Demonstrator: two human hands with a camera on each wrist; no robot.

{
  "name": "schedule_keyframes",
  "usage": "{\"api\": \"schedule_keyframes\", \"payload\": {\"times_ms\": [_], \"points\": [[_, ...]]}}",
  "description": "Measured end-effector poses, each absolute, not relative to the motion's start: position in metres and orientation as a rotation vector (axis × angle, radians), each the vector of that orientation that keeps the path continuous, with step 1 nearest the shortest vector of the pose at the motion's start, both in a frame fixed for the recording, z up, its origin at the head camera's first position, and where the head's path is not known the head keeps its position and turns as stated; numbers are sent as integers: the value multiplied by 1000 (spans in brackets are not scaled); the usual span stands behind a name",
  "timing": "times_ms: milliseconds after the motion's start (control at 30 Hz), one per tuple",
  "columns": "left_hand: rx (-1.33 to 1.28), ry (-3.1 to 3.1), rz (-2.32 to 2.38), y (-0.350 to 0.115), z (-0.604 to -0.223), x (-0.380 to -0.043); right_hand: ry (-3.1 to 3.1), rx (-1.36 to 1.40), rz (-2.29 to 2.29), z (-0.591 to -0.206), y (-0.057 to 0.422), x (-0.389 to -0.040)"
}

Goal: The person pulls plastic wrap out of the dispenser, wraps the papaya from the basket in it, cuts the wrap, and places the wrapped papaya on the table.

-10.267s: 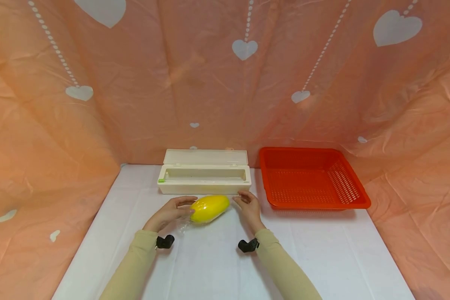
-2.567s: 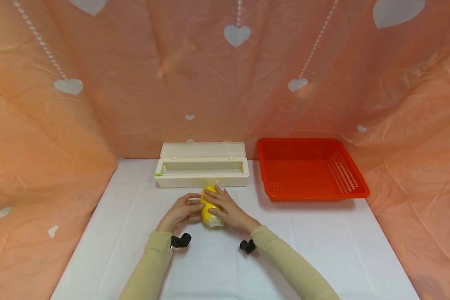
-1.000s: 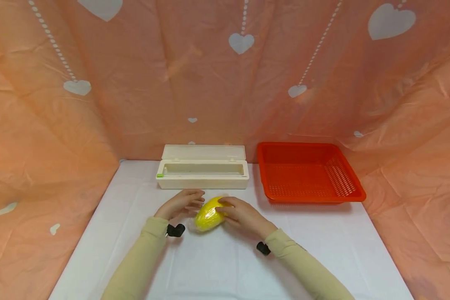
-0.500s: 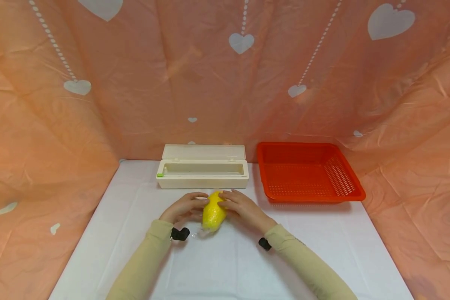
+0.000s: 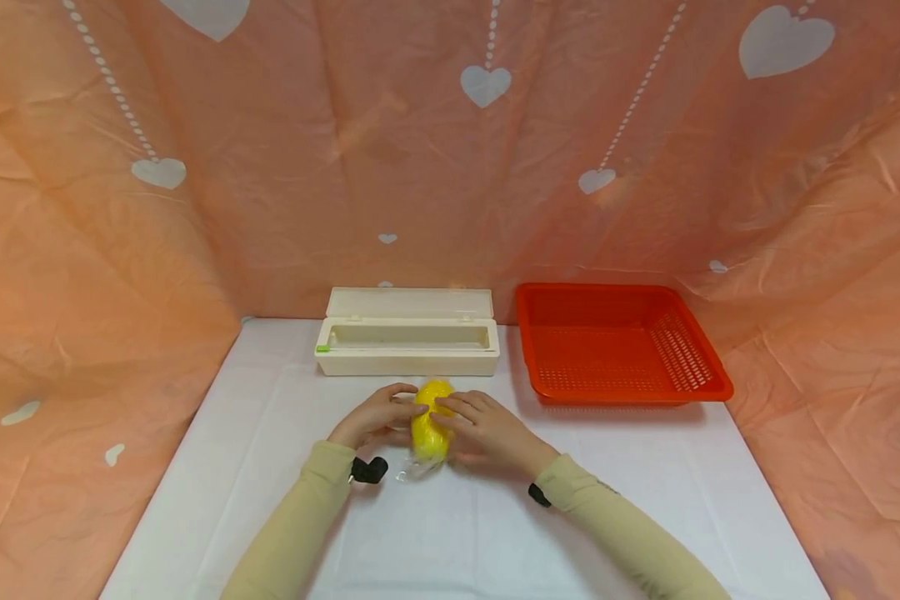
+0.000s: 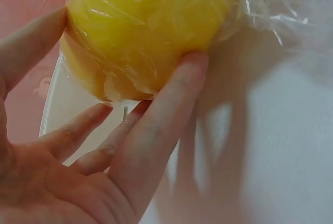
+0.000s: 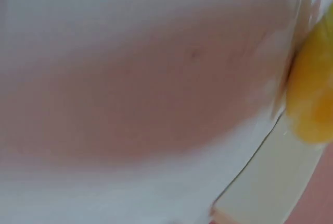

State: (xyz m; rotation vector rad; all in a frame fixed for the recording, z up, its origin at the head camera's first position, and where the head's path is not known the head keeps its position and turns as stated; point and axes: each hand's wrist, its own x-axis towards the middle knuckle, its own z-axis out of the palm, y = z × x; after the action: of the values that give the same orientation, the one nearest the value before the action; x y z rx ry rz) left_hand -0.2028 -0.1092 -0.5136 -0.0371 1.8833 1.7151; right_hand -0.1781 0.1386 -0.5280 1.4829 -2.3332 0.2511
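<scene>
A smooth yellow oval fruit, wrapped in clear cling film, stands lengthwise between both hands in front of the dispenser. My left hand holds its left side; in the left wrist view the thumb and fingertips press on the film-covered skin. From the right, my right hand grips it, fingers laid over its upper side. Loose film bunches at its near end and shows crumpled in the left wrist view. Only one edge of the fruit enters the right wrist view.
A white cling film dispenser stands behind the hands with its lid raised and a green slider at its left. Right of it sits a red perforated basket on the white tablecloth. Peach heart-printed curtain surrounds the table.
Ten seconds ago my right hand was at the film beyond the fruit's right end. One second ago the left hand was off the fruit; since then the fruit has turned lengthwise and both hands hold it.
</scene>
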Motion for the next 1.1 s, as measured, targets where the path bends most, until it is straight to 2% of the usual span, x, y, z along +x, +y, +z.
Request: {"api": "schedule_keyframes", "payload": {"times_ms": [233, 400, 900, 1033, 1100], "points": [[-31, 1947, 1677, -105, -517, -202, -2166, 1611, -265, -524, 121, -156], [-69, 1961, 1678, -102, -517, -201, -2139, 1605, -416, -527, 112, -147], [-82, 1973, 1724, -96, -513, -202, -1991, 1688, -185, -531, 103, -145], [-90, 1951, 1727, -96, -514, -203, -2073, 1717, 110, -529, 106, -143], [-96, 1940, 1733, -96, -513, -203, -2280, 1697, 417, -530, 107, -141]]}}
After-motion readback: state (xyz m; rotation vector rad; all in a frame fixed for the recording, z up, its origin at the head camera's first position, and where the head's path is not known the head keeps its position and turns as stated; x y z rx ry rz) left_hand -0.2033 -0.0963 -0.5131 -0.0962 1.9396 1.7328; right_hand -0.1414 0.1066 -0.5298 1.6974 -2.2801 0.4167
